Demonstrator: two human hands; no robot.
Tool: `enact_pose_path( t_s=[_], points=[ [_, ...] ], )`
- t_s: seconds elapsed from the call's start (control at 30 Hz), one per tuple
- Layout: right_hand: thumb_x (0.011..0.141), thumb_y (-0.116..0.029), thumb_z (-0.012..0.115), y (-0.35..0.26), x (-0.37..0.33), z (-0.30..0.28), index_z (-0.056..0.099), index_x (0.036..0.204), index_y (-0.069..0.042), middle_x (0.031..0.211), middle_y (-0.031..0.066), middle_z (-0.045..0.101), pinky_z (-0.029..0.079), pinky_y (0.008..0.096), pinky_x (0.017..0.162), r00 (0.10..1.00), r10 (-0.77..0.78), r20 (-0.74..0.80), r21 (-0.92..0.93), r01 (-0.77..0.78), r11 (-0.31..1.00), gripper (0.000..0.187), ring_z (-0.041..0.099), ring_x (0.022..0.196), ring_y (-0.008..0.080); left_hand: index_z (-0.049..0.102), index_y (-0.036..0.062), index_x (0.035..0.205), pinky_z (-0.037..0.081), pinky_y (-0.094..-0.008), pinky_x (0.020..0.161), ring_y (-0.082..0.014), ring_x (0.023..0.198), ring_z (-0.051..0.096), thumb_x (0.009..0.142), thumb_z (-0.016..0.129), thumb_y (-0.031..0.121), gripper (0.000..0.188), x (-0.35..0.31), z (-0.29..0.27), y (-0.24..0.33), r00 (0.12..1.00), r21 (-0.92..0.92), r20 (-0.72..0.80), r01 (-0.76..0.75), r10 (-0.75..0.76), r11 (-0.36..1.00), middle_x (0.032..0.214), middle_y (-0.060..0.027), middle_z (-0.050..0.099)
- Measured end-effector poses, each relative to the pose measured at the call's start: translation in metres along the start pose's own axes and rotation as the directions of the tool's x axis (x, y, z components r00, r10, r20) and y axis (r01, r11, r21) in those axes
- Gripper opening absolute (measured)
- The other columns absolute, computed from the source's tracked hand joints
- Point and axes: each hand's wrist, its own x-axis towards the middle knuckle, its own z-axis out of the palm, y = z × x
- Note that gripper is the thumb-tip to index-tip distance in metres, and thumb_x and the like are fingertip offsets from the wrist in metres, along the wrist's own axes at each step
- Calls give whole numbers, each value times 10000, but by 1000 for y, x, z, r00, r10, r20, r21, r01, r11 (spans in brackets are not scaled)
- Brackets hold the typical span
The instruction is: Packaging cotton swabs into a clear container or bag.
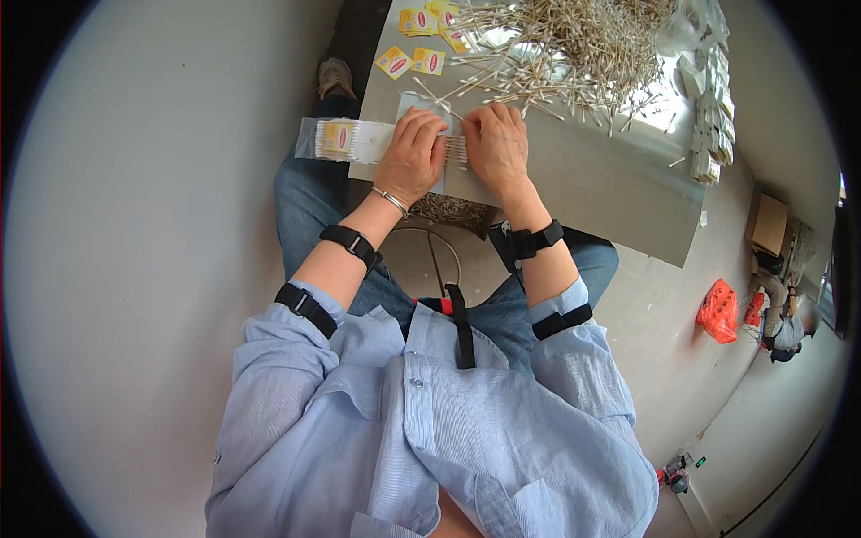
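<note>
My left hand (413, 154) is closed, its fingers bent down at the left end of a row of cotton swabs (456, 152). At the row's right end, my right hand (499, 148) has its thumb and fingers pinched together. The fingers partly hide the row, which lies side by side near the table's front edge. Just beyond both hands, a few loose swabs (432, 97) cross over a pale sheet (409, 104). Left of my left hand, a clear plastic packet (307, 139) of swabs with a yellow and white card (338, 138) sticks out past the table edge.
A large heap of loose cotton swabs (574, 45) covers the far part of the metal table (619, 184). Several yellow cards (429, 61) lie at the far left. Packed bundles (713, 117) line the right edge. A red plastic bag (718, 311) sits on the floor; another person (789, 332) is farther right.
</note>
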Motion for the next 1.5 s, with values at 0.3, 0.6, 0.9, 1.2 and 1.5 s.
enact_pose_path(
  t_s=[0.3,0.6,0.9,1.2,1.5],
  points=[
    [803,-109,657,-8,-5,2,661,860,-97,877,68,600,439,396,787,994,-105,36,41,103,994,59,545,878,294,563,34,1069,426,-457,1034,-328,1080,549,831,611,26,243,0,-1,2,1000,-3,-16,13,-13,1000,1071,-134,587],
    [794,-140,677,13,37,-4,682,891,-120,936,32,601,436,384,830,980,-155,-127,-99,143,985,99,540,937,267,555,28,1024,411,-449,1049,-314,1066,535,825,608,42,207,1,-1,2,1000,40,3,-10,10,999,1026,-129,563],
    [797,-165,660,12,39,2,687,890,-151,968,23,587,418,395,866,982,-184,-41,-111,179,978,98,526,982,258,584,30,977,403,-448,1062,-293,1012,555,827,604,56,154,2,-1,4,1000,63,2,-17,17,998,946,-117,569],
    [793,-133,614,-5,29,12,647,871,-150,941,14,579,413,382,827,954,-288,-85,-103,280,955,86,521,954,246,578,23,936,409,-451,1049,-309,991,554,806,617,35,136,4,2,6,1000,56,-11,-24,25,998,924,-130,564],
    [727,-9,673,0,-16,-1,619,854,-114,805,35,614,430,386,754,927,-169,-335,161,233,959,174,559,832,263,575,36,991,431,-464,1026,-328,997,571,824,617,25,172,1,-1,0,1000,16,-5,-9,9,1000,993,-128,588]
  ],
)
